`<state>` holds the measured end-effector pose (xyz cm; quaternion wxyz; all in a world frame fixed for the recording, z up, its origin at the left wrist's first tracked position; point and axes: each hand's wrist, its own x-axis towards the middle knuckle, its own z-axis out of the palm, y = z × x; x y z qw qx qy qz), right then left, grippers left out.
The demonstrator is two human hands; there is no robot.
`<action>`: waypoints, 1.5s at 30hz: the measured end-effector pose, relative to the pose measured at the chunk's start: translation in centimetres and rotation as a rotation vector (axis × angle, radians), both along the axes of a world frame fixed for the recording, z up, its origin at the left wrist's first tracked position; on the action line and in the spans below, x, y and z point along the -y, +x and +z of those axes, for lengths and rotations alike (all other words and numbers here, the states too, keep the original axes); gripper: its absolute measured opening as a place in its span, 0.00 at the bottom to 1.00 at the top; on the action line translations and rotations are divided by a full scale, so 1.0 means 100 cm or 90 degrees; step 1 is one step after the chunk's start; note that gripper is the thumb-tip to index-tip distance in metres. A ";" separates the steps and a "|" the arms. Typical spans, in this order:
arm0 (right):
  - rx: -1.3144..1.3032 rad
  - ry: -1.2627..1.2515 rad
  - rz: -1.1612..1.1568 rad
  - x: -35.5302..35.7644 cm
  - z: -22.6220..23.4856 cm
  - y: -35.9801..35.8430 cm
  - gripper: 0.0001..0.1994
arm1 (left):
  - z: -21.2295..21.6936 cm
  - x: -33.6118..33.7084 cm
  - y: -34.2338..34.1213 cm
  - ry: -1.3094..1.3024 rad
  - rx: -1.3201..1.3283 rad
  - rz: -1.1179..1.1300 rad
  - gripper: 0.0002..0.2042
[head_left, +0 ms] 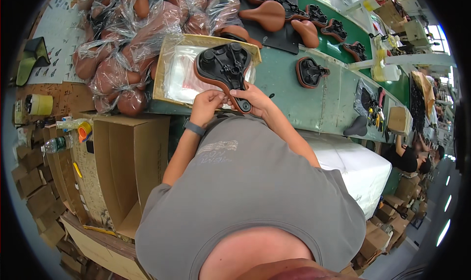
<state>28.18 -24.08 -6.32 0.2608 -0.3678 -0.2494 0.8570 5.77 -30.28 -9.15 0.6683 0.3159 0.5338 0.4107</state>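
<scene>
A brown bicycle saddle (223, 66) lies upside down, its black underside and rails facing up, over a shallow cardboard tray (164, 69) lined with clear plastic bags. My right hand (251, 99) grips the saddle's narrow nose end. My left hand (207, 105) is closed on the saddle's edge just beside it, a dark band on the wrist.
A heap of bagged brown saddles (132, 30) fills the table's upper left. More unbagged saddles (310, 72) lie along the green conveyor (299, 103). An open cardboard box (130, 162) stands at my left, a white block (360, 169) at my right. Another person (409, 157) sits far right.
</scene>
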 end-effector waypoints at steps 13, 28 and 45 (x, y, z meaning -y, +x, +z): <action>-0.175 -0.015 -0.381 0.018 0.032 0.092 0.26 | 0.063 -0.073 -0.073 -0.074 0.623 0.149 0.15; 0.356 0.287 -0.140 -0.148 0.011 0.085 0.43 | 0.144 -0.311 0.067 0.855 -0.274 -0.391 0.06; 0.825 0.729 0.207 -0.326 -0.250 0.087 0.37 | 0.022 -0.340 -0.058 0.389 -0.688 0.324 0.29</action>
